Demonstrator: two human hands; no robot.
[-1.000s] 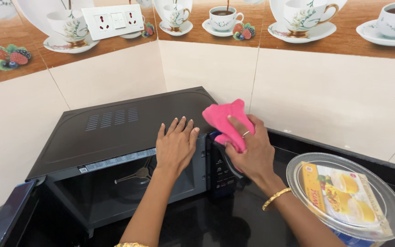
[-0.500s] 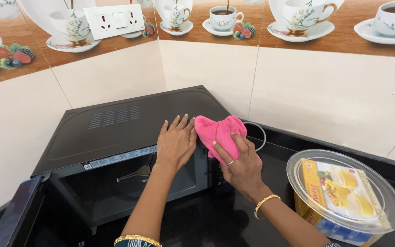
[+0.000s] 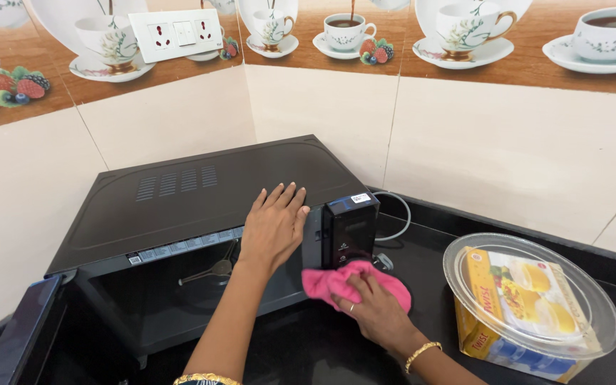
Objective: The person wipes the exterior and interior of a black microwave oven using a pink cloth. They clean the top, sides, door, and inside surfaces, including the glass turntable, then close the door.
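A black microwave (image 3: 201,192) sits in a tiled counter corner, door (image 3: 16,335) swung open at lower left, as a person wipes its front. The left hand (image 3: 274,227) lies flat, fingers spread, on the top front edge, gripping nothing; a hard push there could likely shove the oven back onto the grey cable (image 3: 397,217) behind it. Beside it on the black counter (image 3: 422,314), a glass plate (image 3: 532,294) rests loosely atop a yellow box (image 3: 515,314), and a stray elbow might knock it off. The right hand (image 3: 371,310) presses a pink cloth (image 3: 354,280), bunched and soft-looking, against the foot of the control panel (image 3: 349,229), fingers curled over it.
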